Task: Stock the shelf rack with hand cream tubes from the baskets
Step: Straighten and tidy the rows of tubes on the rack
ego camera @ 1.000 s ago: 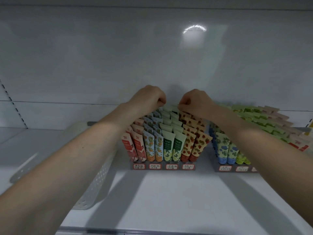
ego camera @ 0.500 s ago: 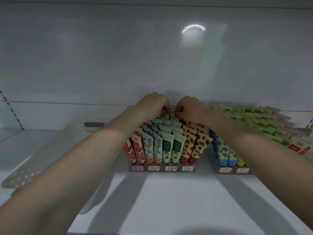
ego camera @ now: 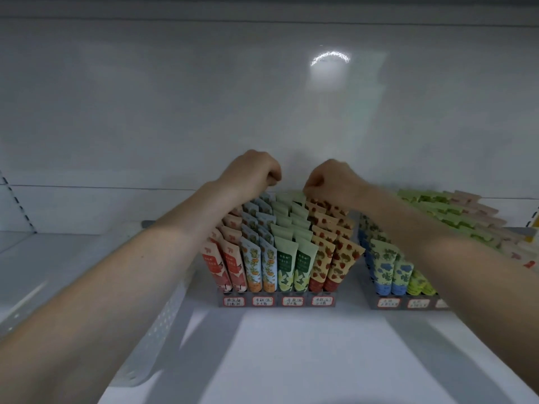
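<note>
Head view, the only one. Landmark was the rack, sitting on the shelf with a strip of handwritten labels along its front edge.

Hand cream tubes stood caps-down in it, leaning back, in paired columns. Red was at the rack's left end, then blue-orange, green, and strawberry print at its right end. Rows looked full front to back.

Left hand was over the rack's rear, above the blue-orange column. Right hand was over the rear at the green/strawberry boundary. Both had fingers curled down, tips at the crimped tops of the rearmost tubes. Couldn't tell whether either pinched a crimp or only pressed on it, because the fingertips were hidden.

A white perforated basket lay just left of the rack, partly behind the left forearm; contents not visible. A second rack of blue and green tubes stood right of the rack, apart from it.

Handling, judged:
- Tubes probably light and soft-bodied, with a glossy skin, so a bit slippery. A mid-body squeeze would dent them.
- The flat crimped end looked like the stiff part, and the only bit exposed in a packed row. Best pinched there.
- Leaning packed rows would likely domino if one got shoved.
</note>
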